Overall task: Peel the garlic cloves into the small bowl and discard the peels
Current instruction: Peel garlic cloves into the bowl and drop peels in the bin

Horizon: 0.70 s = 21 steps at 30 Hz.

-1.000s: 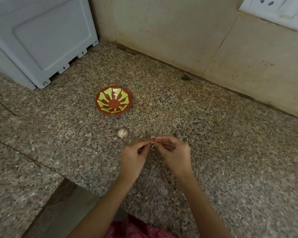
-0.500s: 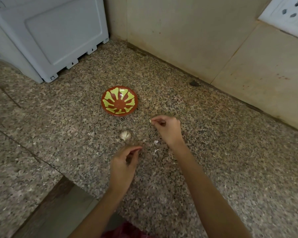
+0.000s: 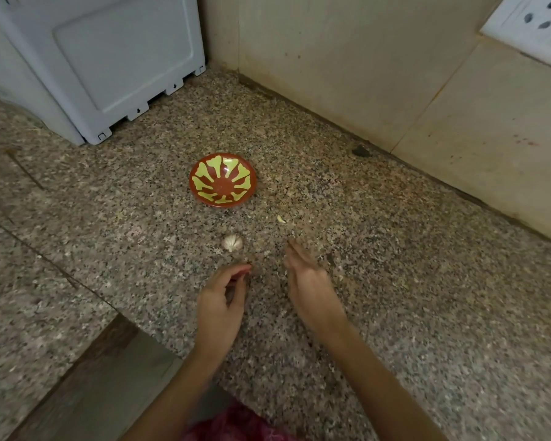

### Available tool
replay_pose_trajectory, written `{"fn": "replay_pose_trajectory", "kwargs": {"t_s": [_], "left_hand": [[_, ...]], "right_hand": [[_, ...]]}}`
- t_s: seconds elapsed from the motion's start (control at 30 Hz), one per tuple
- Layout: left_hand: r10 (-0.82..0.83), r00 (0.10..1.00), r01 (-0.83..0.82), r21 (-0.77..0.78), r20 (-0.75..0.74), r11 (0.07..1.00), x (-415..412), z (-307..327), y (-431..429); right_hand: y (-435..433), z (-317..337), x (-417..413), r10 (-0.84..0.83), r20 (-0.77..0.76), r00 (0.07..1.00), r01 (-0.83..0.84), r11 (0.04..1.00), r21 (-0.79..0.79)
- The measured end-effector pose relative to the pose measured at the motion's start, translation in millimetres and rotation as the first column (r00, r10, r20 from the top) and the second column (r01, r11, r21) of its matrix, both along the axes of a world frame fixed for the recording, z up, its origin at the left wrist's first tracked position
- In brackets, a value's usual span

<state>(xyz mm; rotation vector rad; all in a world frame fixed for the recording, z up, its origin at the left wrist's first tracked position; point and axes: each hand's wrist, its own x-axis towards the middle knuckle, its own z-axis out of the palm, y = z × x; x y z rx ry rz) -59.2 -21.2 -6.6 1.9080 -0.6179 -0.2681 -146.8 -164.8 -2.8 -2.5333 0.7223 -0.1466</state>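
A small red bowl with a yellow pattern stands on the speckled granite counter, and nothing shows inside it. A whitish garlic piece lies below the bowl. A single small clove lies on the counter to the bowl's lower right. My left hand hovers just below the garlic piece, thumb and fingers loosely curved with nothing visible between them. My right hand is blurred, its fingers straight, below the single clove and apart from it. A pale peel bit lies by its edge.
A white appliance stands at the back left. Beige wall tiles close the back, with a white socket plate at the top right. The counter's edge drops off at the lower left. A dark chip sits by the wall.
My hands came apart. The right hand reached out to the right of the bowl, left the small clove on the counter there, and drew back toward me.
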Motion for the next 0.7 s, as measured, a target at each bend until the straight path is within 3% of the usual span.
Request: {"fn": "replay_pose_trajectory", "kwargs": {"t_s": [0.2,0.43,0.57,0.7], "left_hand": [[0.004,1.0,-0.004,0.002,0.018,1.0,-2.5,-2.1,6.5],[0.005,1.0,-0.006,0.014,0.01,1.0,-6.0,-1.6,8.3],[0.011,1.0,-0.011,0.019,-0.003,1.0,-6.9,-2.0,8.0],[0.002,1.0,-0.002,0.02,0.009,1.0,-7.2,-1.3,9.5]], "right_hand": [[18.4,-5.0,-3.0,0.14,-0.007,0.99,-0.14,0.987,-0.084],[-0.2,-5.8,-22.5,0.399,-0.135,0.907,-0.417,0.894,-0.161],[-17.3,-3.4,-32.1,0.454,-0.198,0.869,-0.484,0.862,-0.148],[-22.5,4.4,-40.7,0.465,-0.155,0.872,-0.487,0.858,-0.166]]}}
